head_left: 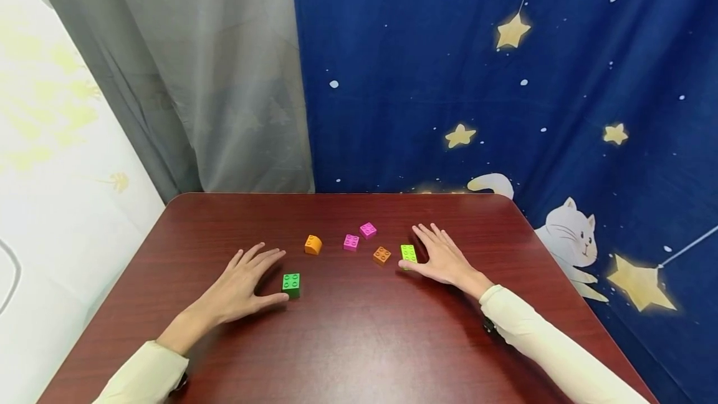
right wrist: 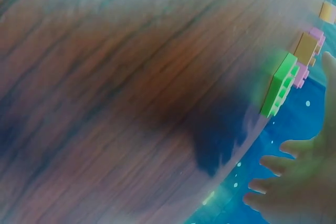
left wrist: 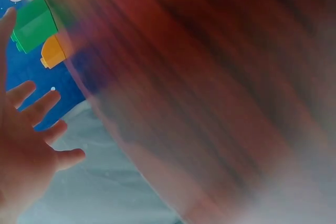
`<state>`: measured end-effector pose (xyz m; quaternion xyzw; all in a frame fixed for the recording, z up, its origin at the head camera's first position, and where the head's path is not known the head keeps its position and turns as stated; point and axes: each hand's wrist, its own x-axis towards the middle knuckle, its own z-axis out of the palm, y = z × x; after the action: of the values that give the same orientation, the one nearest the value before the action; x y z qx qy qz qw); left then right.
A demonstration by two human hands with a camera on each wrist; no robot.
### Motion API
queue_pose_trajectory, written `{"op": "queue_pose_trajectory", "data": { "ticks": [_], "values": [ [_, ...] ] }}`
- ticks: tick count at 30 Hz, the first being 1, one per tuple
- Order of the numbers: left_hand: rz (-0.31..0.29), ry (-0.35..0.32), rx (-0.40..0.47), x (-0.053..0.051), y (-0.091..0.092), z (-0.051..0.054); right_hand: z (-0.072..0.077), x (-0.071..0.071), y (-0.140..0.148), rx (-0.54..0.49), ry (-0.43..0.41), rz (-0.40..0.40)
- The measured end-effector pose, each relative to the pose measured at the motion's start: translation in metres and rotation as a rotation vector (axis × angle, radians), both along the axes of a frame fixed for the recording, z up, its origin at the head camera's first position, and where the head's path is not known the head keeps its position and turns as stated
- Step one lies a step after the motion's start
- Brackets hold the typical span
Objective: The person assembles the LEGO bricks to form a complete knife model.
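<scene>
Green brick (head_left: 291, 285) near left grip (head_left: 238, 287), lime brick (head_left: 409, 252) near right grip (head_left: 444, 260)

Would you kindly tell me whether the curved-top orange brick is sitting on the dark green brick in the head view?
No, the curved-top orange brick rests on the table, apart from the dark green brick.

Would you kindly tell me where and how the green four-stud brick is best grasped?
I'd pinch the near and far sides of the green four-stud brick, below its studs, coming from its left with the left hand: it sits studs-up, its side walls look flat, and that hand is nearest.
</scene>
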<state>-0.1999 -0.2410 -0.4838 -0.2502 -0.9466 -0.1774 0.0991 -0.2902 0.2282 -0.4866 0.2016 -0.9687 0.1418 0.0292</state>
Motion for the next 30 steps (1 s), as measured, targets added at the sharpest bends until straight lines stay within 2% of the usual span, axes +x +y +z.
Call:
{"op": "queue_pose_trajectory", "data": {
  "ticks": [5,12,18,25,30],
  "values": [
    [-0.022,-0.047,0.053,0.0,0.004,-0.001,0.001,0.003,-0.003,-0.008,-0.024,0.01],
    [-0.055,-0.118,0.147,0.001,0.006,0.001,0.001,0.003,-0.01,-0.021,-0.014,0.015],
    [-0.054,-0.166,0.174,0.001,0.006,0.004,0.0,0.002,-0.016,-0.039,-0.036,0.026],
    [-0.09,-0.149,0.162,-0.001,0.01,0.003,0.001,0.003,-0.015,-0.048,-0.052,0.029],
    [-0.107,-0.132,0.17,-0.001,0.012,0.002,0.004,0.003,-0.01,-0.069,-0.054,0.091]
  ]
}}
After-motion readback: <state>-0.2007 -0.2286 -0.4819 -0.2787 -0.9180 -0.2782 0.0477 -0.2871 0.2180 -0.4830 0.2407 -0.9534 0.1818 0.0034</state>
